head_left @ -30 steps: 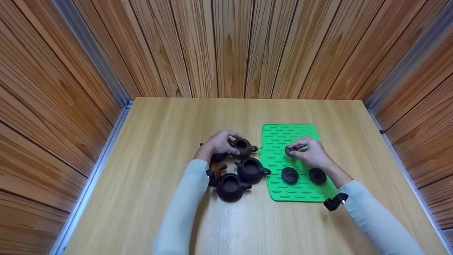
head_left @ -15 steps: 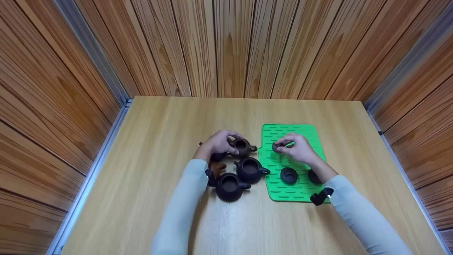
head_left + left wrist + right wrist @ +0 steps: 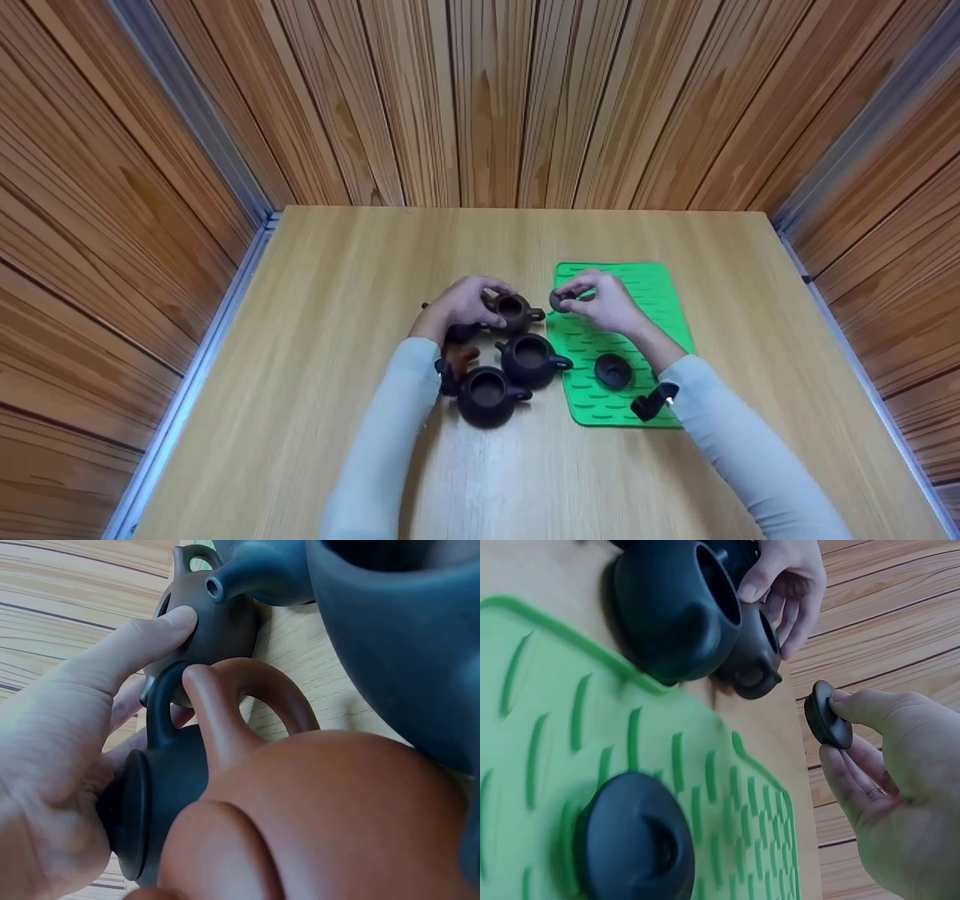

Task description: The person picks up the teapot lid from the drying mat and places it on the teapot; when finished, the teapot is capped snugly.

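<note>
Over pale wooden worktop (image 3: 360,259), the right hand (image 3: 610,306) pinches a small dark round lid (image 3: 825,720). Leftward of this grip, the left hand (image 3: 465,301) holds a lidless brown teapot (image 3: 519,321).

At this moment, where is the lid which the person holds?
In the head view, the dark lid is pinched in the right hand, near the left edge of the green mat, just right of the small brown teapot.

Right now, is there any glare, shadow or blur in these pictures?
Head view: glare on the table, shadow beside the left sleeve; left wrist view: faint sheen on the reddish teapot; right wrist view: the lid on the mat looks blurrier than the held lid.
</note>
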`<state>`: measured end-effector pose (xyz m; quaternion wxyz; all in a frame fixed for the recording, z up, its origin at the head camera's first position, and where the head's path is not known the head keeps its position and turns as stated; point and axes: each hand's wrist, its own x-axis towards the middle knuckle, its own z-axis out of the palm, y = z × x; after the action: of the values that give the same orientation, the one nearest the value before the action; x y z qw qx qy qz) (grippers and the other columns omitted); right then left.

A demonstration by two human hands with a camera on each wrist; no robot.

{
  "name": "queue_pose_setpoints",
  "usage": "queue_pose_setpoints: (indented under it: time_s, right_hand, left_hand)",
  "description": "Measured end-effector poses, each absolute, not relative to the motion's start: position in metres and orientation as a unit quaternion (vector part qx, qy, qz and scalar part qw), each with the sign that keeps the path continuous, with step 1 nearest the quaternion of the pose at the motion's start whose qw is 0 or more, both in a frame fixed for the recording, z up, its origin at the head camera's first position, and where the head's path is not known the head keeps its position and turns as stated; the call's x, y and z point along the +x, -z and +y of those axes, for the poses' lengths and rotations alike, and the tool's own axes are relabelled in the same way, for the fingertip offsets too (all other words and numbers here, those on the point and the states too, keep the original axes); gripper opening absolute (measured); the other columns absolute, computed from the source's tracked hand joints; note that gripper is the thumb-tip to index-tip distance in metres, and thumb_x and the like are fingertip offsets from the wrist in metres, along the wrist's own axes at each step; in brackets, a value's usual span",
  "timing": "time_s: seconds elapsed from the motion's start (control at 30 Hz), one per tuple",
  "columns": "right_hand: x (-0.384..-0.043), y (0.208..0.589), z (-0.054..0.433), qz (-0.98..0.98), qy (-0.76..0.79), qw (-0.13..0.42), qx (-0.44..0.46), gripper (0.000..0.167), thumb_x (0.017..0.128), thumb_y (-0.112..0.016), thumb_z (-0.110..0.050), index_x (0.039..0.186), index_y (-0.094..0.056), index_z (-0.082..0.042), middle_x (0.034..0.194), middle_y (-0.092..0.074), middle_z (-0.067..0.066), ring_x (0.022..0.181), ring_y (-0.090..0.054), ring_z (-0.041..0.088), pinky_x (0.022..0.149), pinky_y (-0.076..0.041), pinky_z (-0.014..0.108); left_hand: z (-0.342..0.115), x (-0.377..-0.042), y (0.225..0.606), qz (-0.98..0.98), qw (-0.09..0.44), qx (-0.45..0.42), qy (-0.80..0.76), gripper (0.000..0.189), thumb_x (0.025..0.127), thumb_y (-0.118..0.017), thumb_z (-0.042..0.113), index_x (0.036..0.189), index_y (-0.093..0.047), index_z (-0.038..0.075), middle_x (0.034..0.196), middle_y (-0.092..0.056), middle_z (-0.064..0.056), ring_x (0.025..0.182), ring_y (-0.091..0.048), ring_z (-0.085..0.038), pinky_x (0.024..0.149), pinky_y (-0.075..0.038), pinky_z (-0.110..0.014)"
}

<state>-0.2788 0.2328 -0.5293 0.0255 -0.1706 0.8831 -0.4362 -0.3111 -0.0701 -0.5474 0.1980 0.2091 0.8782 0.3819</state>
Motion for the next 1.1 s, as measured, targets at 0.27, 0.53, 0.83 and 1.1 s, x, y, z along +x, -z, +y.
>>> queue_pose_setpoints:
  time_s: [0.27,0.53,0.83,1.1]
  right_hand:
    - [-0.287,0.528,0.213,0.876,0.448,0.026,-0.177,0.018,0.096,-0.087,-0.004,0.114,-0.086,0.0,0.119,-0.078,0.024,0.111,-0.074,0.039,0.088,-0.057,0.022]
    - [-0.288,0.522,0.196,0.875,0.45,0.037,-0.173,0.02,0.097,-0.087,-0.006,0.117,-0.086,-0.003,0.119,-0.077,0.023,0.113,-0.075,0.042,0.081,-0.055,0.023]
    - [-0.291,0.524,0.181,0.87,0.456,0.041,-0.183,0.021,0.098,-0.086,-0.006,0.118,-0.086,-0.002,0.119,-0.077,0.023,0.111,-0.075,0.04,0.087,-0.056,0.025]
    - [-0.292,0.529,0.171,0.858,0.476,0.037,-0.186,0.022,0.097,-0.087,-0.005,0.118,-0.085,0.0,0.118,-0.077,0.024,0.111,-0.076,0.04,0.09,-0.058,0.028]
  left_hand:
    - [-0.07,-0.312,0.548,0.878,0.196,0.215,-0.38,0.057,0.094,-0.093,0.017,0.147,-0.075,0.024,0.157,-0.071,-0.007,0.148,-0.064,-0.032,0.127,-0.049,-0.05]
    - [-0.069,-0.314,0.549,0.878,0.199,0.216,-0.377,0.059,0.094,-0.093,0.019,0.149,-0.073,0.024,0.159,-0.07,-0.006,0.143,-0.068,-0.033,0.124,-0.052,-0.049]
    - [-0.07,-0.315,0.549,0.879,0.197,0.219,-0.376,0.06,0.094,-0.094,0.017,0.15,-0.073,0.021,0.16,-0.069,-0.01,0.152,-0.061,-0.033,0.129,-0.048,-0.051]
    - [-0.071,-0.316,0.55,0.876,0.201,0.213,-0.383,0.062,0.093,-0.094,0.017,0.15,-0.073,0.019,0.156,-0.072,-0.009,0.145,-0.067,-0.036,0.125,-0.052,-0.051]
